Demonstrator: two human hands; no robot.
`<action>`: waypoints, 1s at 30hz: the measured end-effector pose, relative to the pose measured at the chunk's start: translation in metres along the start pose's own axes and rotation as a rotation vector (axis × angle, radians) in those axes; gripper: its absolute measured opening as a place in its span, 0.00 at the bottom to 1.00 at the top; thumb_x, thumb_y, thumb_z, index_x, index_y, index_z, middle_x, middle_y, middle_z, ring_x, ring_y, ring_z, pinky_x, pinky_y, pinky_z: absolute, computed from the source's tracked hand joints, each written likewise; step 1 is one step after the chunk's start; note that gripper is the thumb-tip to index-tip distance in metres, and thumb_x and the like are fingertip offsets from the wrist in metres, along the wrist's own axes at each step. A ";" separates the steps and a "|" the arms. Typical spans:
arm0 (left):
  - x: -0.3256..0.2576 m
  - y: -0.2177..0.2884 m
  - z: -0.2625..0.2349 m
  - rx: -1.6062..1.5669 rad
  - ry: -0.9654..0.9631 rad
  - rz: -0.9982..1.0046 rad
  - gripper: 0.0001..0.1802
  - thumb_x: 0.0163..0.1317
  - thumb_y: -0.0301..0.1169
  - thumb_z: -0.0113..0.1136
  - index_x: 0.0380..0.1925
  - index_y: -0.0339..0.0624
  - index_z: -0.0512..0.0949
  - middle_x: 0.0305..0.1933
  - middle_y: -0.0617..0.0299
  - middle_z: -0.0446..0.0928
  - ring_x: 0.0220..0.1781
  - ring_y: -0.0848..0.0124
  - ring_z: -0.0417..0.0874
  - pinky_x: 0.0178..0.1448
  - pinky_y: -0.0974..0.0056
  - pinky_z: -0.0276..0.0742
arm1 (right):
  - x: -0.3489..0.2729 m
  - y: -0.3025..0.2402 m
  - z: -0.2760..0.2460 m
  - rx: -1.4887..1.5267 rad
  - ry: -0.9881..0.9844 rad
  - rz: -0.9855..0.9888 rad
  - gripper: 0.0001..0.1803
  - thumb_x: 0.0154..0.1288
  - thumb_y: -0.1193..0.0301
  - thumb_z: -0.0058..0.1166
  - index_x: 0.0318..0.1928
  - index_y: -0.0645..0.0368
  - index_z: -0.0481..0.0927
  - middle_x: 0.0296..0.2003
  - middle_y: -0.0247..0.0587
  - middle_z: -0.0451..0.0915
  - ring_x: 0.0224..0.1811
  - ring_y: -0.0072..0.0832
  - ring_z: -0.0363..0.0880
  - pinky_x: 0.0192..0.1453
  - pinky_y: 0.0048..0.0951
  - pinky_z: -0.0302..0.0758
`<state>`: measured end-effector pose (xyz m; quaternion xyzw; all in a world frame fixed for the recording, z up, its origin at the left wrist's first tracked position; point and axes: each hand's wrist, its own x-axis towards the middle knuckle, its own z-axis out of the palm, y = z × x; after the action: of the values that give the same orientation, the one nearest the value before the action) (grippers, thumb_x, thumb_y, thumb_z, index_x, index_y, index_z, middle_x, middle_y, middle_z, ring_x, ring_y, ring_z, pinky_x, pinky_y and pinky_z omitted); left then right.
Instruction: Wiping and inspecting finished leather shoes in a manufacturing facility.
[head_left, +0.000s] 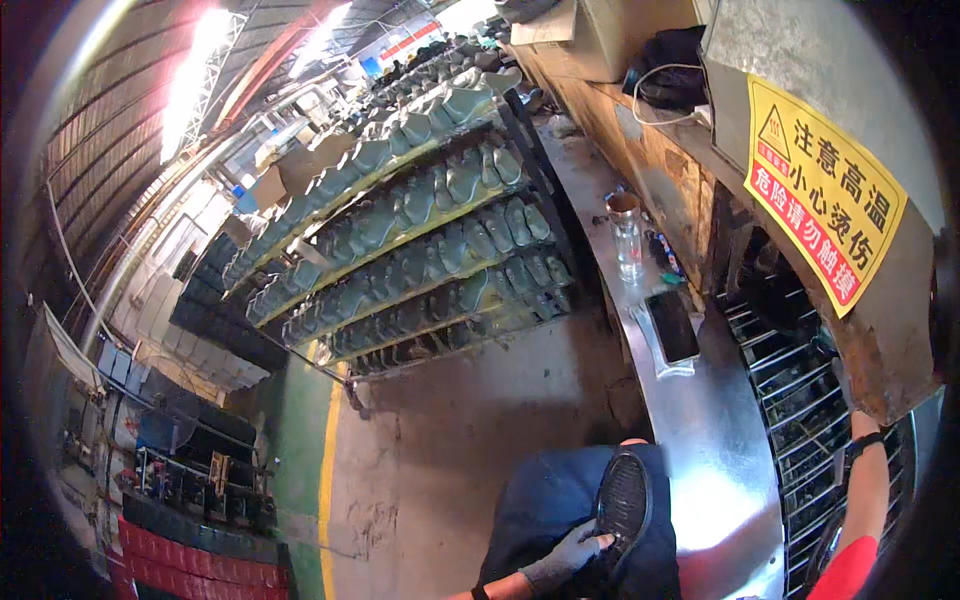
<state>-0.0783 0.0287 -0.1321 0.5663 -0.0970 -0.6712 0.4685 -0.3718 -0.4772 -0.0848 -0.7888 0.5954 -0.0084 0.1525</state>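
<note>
My left hand [570, 557], in a grey glove, is closed on the edge of a black shoe sole [625, 497]. The sole lies over my lap in dark trousers [540, 500], its ridged face turned up. On the right, my bare forearm with a black wristband and red sleeve reaches over a rack of metal bars [790, 400]. Only a grey part of my right hand [843, 378] shows there. The machine's hood [850, 60] hides its fingers, so I cannot see what they touch.
A yellow and red warning label [825, 190] is on the hood. Along the metal ledge [705, 430] stand a clear bottle [627, 245] and a dark phone [672, 325]. Ahead, a wheeled shelf cart [400, 240] carries many grey-green shoes. Red crates [195, 565] sit at lower left.
</note>
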 end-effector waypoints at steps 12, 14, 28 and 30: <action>-0.018 0.003 0.003 -0.047 -0.017 0.079 0.21 0.78 0.34 0.56 0.66 0.38 0.75 0.57 0.65 0.82 0.54 0.73 0.81 0.62 0.64 0.79 | -0.041 -0.015 -0.044 -0.102 -0.050 0.278 0.53 0.46 0.58 0.73 0.75 0.55 0.67 0.70 0.59 0.73 0.76 0.57 0.66 0.81 0.52 0.61; -0.025 0.005 0.002 0.035 -0.007 0.181 0.23 0.78 0.36 0.59 0.67 0.39 0.74 0.57 0.65 0.82 0.54 0.74 0.80 0.62 0.64 0.78 | -0.054 0.012 -0.033 -0.123 0.069 0.033 0.41 0.49 0.46 0.71 0.63 0.53 0.84 0.61 0.53 0.84 0.63 0.51 0.83 0.66 0.46 0.78; -0.013 0.078 0.045 0.060 -0.149 0.663 0.32 0.80 0.45 0.56 0.77 0.43 0.62 0.69 0.54 0.77 0.68 0.65 0.76 0.74 0.61 0.70 | -0.341 -0.243 -0.084 -0.161 -0.403 -1.671 0.33 0.60 0.66 0.60 0.68 0.48 0.76 0.67 0.44 0.75 0.76 0.43 0.68 0.83 0.49 0.61; -0.021 0.087 0.025 -0.104 -0.294 0.524 0.33 0.74 0.48 0.64 0.72 0.45 0.68 0.61 0.53 0.81 0.60 0.66 0.82 0.67 0.61 0.79 | -0.358 -0.246 -0.063 -0.184 -0.224 -1.656 0.43 0.58 0.69 0.65 0.77 0.48 0.69 0.76 0.42 0.69 0.78 0.46 0.67 0.84 0.48 0.59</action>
<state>-0.0558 -0.0131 -0.0524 0.3941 -0.2721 -0.6061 0.6351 -0.2582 -0.0943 0.0975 -0.9763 -0.1964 0.0094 0.0903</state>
